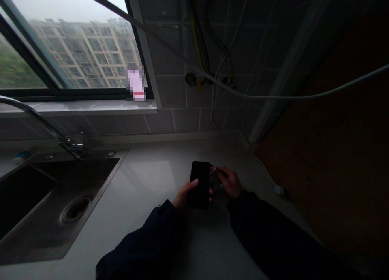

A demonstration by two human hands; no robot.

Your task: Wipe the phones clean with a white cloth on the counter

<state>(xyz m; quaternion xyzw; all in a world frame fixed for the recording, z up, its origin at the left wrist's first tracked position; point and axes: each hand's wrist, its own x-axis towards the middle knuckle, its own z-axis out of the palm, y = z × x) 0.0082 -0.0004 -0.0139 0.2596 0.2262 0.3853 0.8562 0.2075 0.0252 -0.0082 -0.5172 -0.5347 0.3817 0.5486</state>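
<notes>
A black smartphone (199,184) with a dark screen lies in my left hand (184,193). The thumb rests on its face near the left edge, and fingertips show at its right edge. Just right of the phone, my right hand (231,182) has its fingers pinched together close to the phone's upper right side. A small, pale, thin thing (214,171) shows at those fingertips, too dim to name. Both hands are above the white countertop (148,191).
On the left is a steel sink (100,191) with a chrome faucet (71,145). A pale cable (273,97) hangs across the view in front of the tiled wall. A white plug (278,189) lies at the right. A blurred pink package (136,83) stands on the windowsill (106,106).
</notes>
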